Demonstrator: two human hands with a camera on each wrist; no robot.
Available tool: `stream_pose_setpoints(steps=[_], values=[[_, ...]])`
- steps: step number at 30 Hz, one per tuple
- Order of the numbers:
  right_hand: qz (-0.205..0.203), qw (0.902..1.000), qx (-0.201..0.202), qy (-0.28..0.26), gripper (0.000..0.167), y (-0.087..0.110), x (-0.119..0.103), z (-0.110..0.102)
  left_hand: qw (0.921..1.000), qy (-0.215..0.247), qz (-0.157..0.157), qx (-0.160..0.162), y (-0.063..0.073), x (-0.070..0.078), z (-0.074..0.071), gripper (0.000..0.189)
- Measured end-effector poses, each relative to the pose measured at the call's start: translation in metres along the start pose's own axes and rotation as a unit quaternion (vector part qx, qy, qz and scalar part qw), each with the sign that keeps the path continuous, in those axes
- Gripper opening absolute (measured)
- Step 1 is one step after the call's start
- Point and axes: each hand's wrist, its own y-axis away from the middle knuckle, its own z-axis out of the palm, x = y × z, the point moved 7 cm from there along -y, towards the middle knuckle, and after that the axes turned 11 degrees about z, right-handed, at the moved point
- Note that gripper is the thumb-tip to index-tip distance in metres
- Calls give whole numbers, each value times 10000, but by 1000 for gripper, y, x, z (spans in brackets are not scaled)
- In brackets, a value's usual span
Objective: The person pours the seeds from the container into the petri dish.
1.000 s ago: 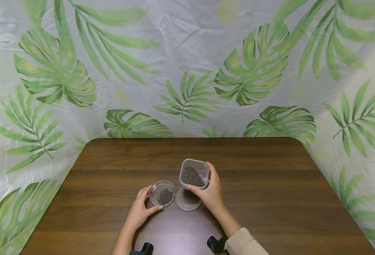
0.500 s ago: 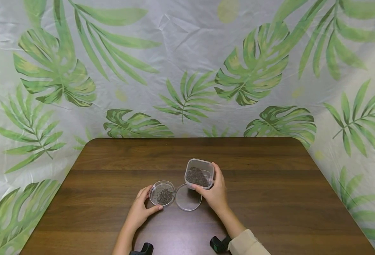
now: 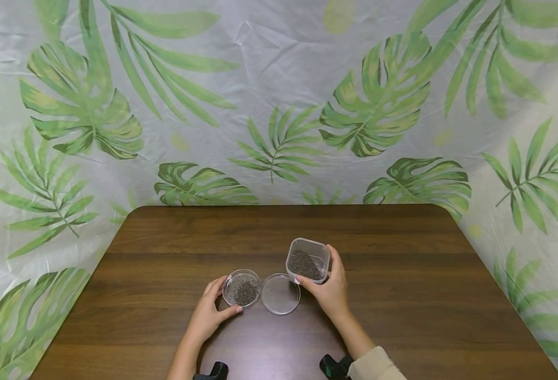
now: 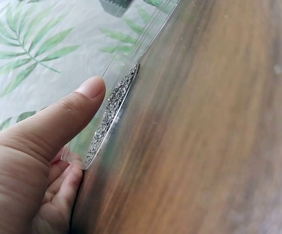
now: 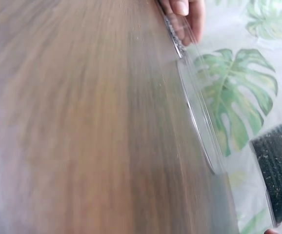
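Observation:
My left hand (image 3: pixel 208 312) holds a clear round petri dish (image 3: pixel 247 275) on the table, thumb at its near side and fingers at its far left. Small dark seed-like grains (image 4: pixel 114 100) are heaped in the dish, as the left wrist view shows. Touching or nearly touching its right side lies a second clear round dish or lid (image 3: pixel 281 294), with nothing seen in it. Above and right of that, my right hand (image 3: pixel 332 289) grips a translucent square plastic container (image 3: pixel 323 257) off the table, tilted. Similar dark grains (image 5: pixel 276 170) gather at one side inside it.
All of this is on or over a dark brown wooden table (image 3: pixel 402 295). Behind it hangs a pale curtain (image 3: pixel 279 105) with green leaf prints. Black devices (image 3: pixel 336 365) are strapped near both wrists.
My right hand has moved to the right with the square container, away from above the second dish, which is now almost fully uncovered. The left hand and petri dish have stayed put.

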Motion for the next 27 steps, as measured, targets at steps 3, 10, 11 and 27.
stream_pose_setpoints(steps=[3, 10, 11, 27], values=[[73, 10000, 13, 1, 96, -1, 3, -4, 10000, -21, 5, 12, 0, 0, 0, 84], [236, 9997, 64, 10, 99, 0, 14, -12, 10000, -54, 14, 16, 0, -1, -1, 84], [255, 9996, 84, 11, 99, 0, 15, -13, 10000, -59, 21, 16, 0, -1, -1, 84], [567, 9979, 310, -76, 98, 1, 34, -35, 10000, -48, 44, 3, 0, 0, 0, 83]])
